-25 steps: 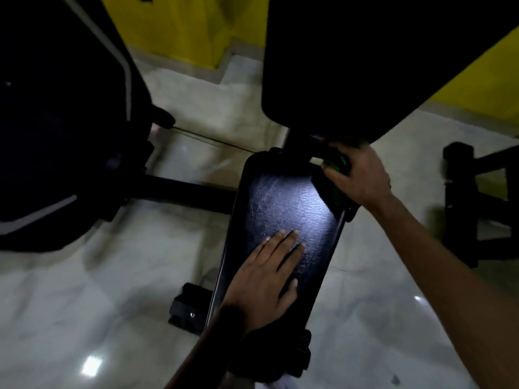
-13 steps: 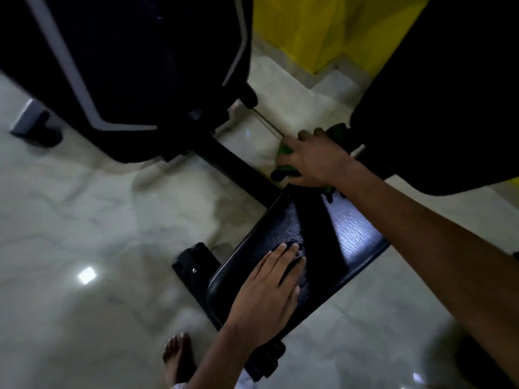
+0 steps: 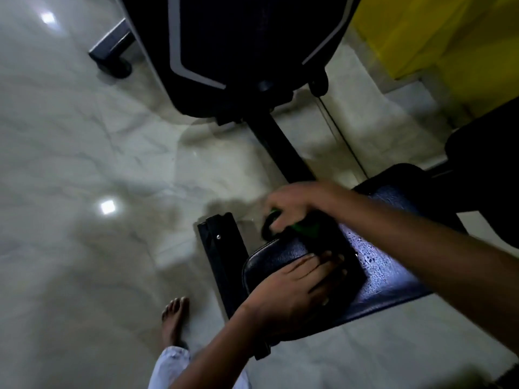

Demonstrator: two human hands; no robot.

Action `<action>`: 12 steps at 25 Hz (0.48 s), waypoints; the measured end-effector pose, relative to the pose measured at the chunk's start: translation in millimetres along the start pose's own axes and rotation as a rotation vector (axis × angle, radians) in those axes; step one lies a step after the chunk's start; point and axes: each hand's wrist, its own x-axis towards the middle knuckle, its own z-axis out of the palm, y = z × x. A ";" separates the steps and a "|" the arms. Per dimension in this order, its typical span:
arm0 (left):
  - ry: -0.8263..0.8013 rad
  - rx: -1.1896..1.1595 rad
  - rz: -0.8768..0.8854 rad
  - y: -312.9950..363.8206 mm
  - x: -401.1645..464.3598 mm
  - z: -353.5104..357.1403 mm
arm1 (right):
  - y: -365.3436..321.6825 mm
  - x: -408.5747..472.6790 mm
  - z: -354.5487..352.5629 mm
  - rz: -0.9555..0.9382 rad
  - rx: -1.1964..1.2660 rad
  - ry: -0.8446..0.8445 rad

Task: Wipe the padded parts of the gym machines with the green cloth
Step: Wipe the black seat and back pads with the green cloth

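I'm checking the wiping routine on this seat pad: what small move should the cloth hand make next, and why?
Probably draw the green cloth back across the seat pad toward the lit part. The right hand grips the cloth at the pad's floor-side edge, while the left hand rests flat on the pad, steadying it. The lit part looks speckled, possibly damp, so it may need a pass.

I have only the one head camera, worn high and tilted steeply down and forward. It sits close over the black seat pad (image 3: 387,265), with the marble floor (image 3: 84,164) beyond and the yellow wall (image 3: 449,37) at top right.
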 end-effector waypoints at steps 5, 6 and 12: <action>-0.024 -0.005 0.007 -1.1 1.8 2.9 | 57.4 -33.9 -4.1 0.202 0.086 0.045; -0.024 -0.004 0.009 -1.4 1.1 3.2 | 46.5 -25.3 0.5 0.186 0.088 0.053; -0.014 -0.008 0.063 -6.3 5.8 -3.3 | -9.2 2.9 9.6 -0.006 0.145 0.040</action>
